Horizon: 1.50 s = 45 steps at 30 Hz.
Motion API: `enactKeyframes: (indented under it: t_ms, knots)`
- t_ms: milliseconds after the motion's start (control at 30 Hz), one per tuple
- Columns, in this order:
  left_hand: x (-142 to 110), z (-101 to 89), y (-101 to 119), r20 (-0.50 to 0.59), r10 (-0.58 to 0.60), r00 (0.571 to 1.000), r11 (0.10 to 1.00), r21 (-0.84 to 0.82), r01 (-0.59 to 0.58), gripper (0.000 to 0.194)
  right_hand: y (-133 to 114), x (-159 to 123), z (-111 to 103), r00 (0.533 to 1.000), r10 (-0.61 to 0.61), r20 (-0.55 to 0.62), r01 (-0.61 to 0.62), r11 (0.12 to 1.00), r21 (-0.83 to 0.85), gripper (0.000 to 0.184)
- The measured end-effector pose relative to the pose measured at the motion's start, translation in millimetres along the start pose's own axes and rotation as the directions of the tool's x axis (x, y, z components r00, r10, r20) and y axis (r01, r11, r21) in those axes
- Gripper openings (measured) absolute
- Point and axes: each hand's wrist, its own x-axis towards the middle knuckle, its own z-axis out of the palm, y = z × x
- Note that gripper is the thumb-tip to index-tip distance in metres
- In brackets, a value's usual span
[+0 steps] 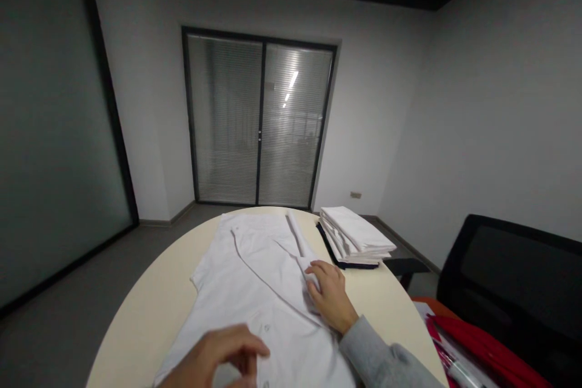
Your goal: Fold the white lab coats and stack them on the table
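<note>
A white buttoned shirt [248, 291] lies spread on the round table, one side folded inward over its front. My right hand [331, 296], in a grey sleeve, is at the shirt's right edge. Its fingers are bent around a folded part of the cloth, with the thumb on the near side. Lower down, my left hand [227, 351] hovers over the shirt front close to the buttons. The fingers there are curved and apart from the thumb, with nothing visible between them. That hand is slightly blurred and partly cut off by the bottom edge.
A stack of folded white cloth [357, 233] with a dark layer beneath sits at the back right of the cream table [131, 321]. At right stands a black mesh chair [513, 279] with a red item [482, 345] on it. Glass doors [259, 121] are behind.
</note>
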Motion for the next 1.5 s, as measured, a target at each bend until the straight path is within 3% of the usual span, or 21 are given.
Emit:
enactKeyframes:
  t_ms: [67,167,233,333,400,500,667,833,1067,1267,1500]
  knots:
    - [15,-27.2,20,-0.175,-0.102,0.979,0.995,-0.007,0.103,0.042,-2,-1,2,0.999,0.031,0.017,-0.031,0.999,-0.021,0.035]
    - [49,-46.5,25,-0.213,-0.127,0.969,0.989,0.049,0.141,0.036,-2,-2,5,0.997,0.061,0.054,-0.058,0.997,-0.051,0.037]
    - [69,-41.4,13,-0.206,-0.083,0.975,0.990,0.094,0.104,0.034,0,-3,7,0.995,0.074,0.067,-0.070,0.996,-0.064,0.039]
    - [83,-19.5,-11,-0.239,-0.025,0.971,0.987,0.149,0.062,0.038,3,-6,11,0.992,0.097,0.079,-0.090,0.993,-0.081,0.043]
    - [82,-5.5,-23,-0.235,-0.015,0.972,0.976,0.208,0.065,0.042,3,-7,12,0.991,0.111,0.079,-0.104,0.990,-0.095,0.044]
    - [74,5.6,-34,-0.117,-0.017,0.993,0.937,0.345,0.056,0.050,3,-8,11,0.990,0.128,0.051,-0.121,0.986,-0.117,0.044]
    - [62,3.3,-47,0.016,-0.108,0.994,0.857,0.508,0.085,0.066,8,-4,4,0.981,0.194,0.012,-0.191,0.973,-0.132,0.044]
    - [49,-5.1,-63,-0.007,-0.120,0.993,0.837,0.538,0.106,0.064,23,-1,-6,0.974,0.229,0.005,-0.228,0.973,-0.017,0.049]
    - [39,-7.1,-76,-0.059,-0.055,0.997,0.818,0.569,0.079,0.059,50,8,-9,0.938,0.343,0.047,-0.347,0.928,0.138,0.036]
    - [38,-8.3,-78,-0.055,-0.048,0.997,0.808,0.585,0.071,0.059,49,11,-3,0.942,0.331,0.059,-0.336,0.913,0.234,0.033]
    - [36,-7.0,-84,-0.086,-0.011,0.996,0.805,0.591,0.060,0.056,42,10,-15,0.929,0.363,-0.070,-0.339,0.912,0.233,0.023]
